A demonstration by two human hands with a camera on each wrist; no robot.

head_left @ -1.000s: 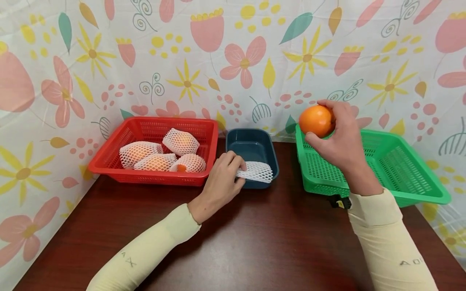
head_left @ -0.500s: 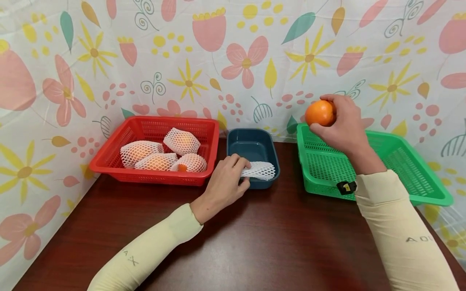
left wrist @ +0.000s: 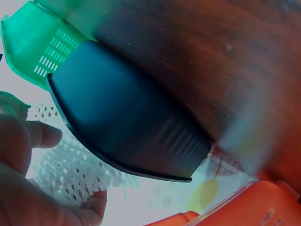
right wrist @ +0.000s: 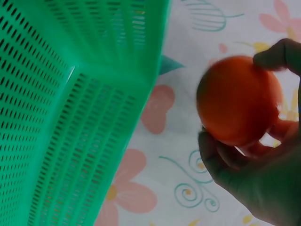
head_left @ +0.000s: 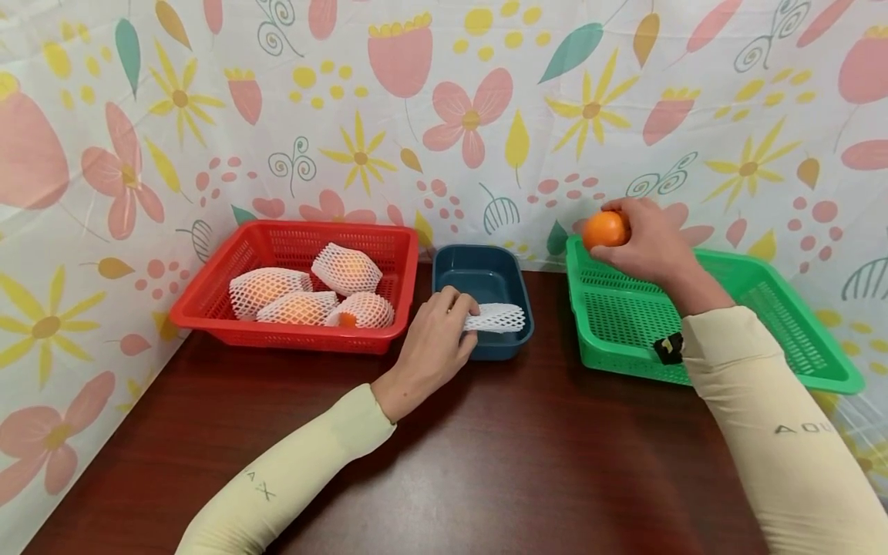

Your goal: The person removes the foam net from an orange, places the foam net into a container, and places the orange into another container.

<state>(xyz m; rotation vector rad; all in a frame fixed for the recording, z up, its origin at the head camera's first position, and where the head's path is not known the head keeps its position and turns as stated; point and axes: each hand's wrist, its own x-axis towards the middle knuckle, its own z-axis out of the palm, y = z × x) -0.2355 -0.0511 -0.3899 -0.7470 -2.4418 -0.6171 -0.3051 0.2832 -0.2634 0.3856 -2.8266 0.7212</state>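
Observation:
My left hand [head_left: 437, 339] pinches a white foam net sleeve [head_left: 496, 317], held over the small dark blue bin [head_left: 479, 279]. In the left wrist view the limp foam net [left wrist: 70, 165] hangs between thumb and fingers beside the bin's rim. My right hand [head_left: 652, 239] grips a bare orange [head_left: 605, 230] above the back left corner of the green basket [head_left: 708, 378]. The right wrist view has the orange [right wrist: 237, 101] between thumb and fingers, apart from the basket's wall [right wrist: 127, 89].
A red basket [head_left: 312, 338] on the left holds several oranges in foam nets [head_left: 347, 268]. All three containers stand on a dark brown table [head_left: 486, 455] against a flower-patterned cloth [head_left: 277, 100]. A black strap [head_left: 668, 348] shows at the right wrist.
The right hand and orange have moved slightly right, rising and then sinking a little over the green basket. The left hand has shifted slightly right with the foam net.

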